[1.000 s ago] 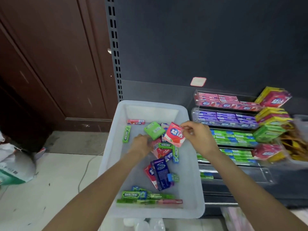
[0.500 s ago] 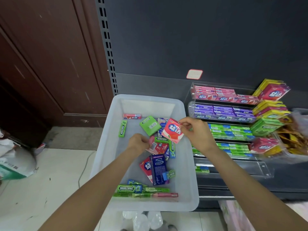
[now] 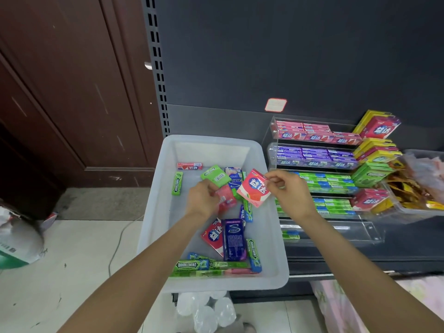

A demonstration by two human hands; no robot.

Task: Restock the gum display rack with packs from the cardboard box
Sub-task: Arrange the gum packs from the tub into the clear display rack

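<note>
The rack [image 3: 314, 162] just right of the white bin [image 3: 153, 227] already has most tiers filled, though its lowest tier looks nearly bare; many loose packs remain in the bin, so much seems left; the right hand [image 3: 288, 191] pinches a red pack [image 3: 254, 188] by its corner above the bin; the left hand [image 3: 201, 200] curls round a pink pack [image 3: 225, 199] inside it.

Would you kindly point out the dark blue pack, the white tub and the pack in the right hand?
dark blue pack [image 3: 233, 239]: head view, middle of its printed face.
white tub [image 3: 155, 205]: head view, left wall.
pink-and-white pack [image 3: 254, 188]: head view, centre of its front.
</note>
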